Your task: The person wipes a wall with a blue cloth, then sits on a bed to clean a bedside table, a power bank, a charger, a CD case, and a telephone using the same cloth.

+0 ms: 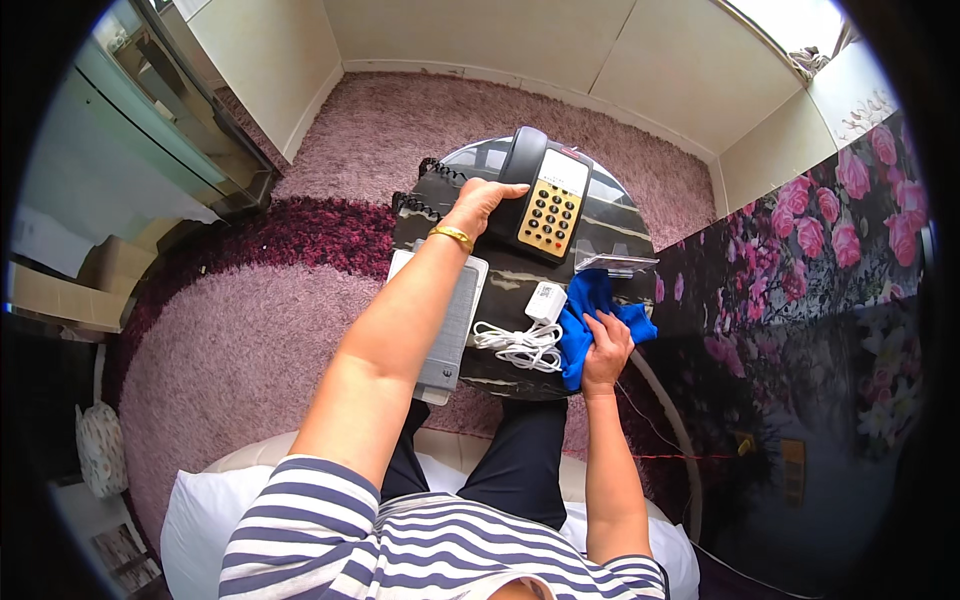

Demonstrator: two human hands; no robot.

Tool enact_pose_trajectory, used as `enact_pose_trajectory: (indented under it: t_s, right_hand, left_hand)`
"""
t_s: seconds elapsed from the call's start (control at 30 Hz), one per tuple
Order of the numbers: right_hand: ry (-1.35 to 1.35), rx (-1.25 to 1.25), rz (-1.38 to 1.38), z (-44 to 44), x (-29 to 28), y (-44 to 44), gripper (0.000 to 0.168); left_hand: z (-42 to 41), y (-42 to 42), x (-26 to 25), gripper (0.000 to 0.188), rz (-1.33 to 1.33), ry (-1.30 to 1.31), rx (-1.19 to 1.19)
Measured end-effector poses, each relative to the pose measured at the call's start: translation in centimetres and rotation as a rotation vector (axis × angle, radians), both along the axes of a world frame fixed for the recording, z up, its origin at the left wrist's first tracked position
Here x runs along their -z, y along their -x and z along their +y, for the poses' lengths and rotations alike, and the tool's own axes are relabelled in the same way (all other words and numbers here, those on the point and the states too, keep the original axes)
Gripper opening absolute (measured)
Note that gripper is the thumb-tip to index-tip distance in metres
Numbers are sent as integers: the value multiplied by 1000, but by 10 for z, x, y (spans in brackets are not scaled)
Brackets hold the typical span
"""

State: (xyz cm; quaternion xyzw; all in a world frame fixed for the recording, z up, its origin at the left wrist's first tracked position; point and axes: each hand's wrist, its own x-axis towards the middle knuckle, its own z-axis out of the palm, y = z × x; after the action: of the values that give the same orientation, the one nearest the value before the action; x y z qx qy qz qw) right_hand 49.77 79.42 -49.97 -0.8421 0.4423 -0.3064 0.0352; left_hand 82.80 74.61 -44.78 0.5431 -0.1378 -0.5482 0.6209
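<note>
My left hand (480,204) grips the left side of a black desk telephone (556,214), its thumb lying across the body beside the handset (520,159). The phone has a gold keypad panel, and a coiled cord (420,202) hangs off to its left. Under the fingers of my right hand (606,351) is a crumpled blue cloth (577,334), pressed to the right edge of a round, black marble-patterned table (506,281). Left of the cloth lie a white power adapter (546,301) and its bundled white cable (519,346).
A clear acrylic stand (616,262) is just behind the cloth. A grey fabric-covered case (456,322) lies partly beneath my left forearm. A flowered panel (810,225) rises on the right, with a thin cable (652,427) near the floor. Pink carpet (247,360) surrounds the table.
</note>
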Motion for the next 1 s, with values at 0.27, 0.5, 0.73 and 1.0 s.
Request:
enact_pose_trajectory:
  t_s: [0.27, 0.5, 0.73, 1.0]
  right_hand:
    - [0, 7, 7, -1, 1, 0, 33]
    - [9, 10, 0, -2, 4, 2, 33]
    - [17, 29, -13, -2, 7, 4, 34]
    - [70, 140, -46, -4, 17, 3, 31]
  left_hand:
    - [-3, 1, -3, 33, -43, 25, 46]
    - [1, -4, -24, 29, 102, 116, -33]
    - [41, -35, -44, 61, -57, 232, -208]
    - [140, -90, -101, 62, -279, 352, -393]
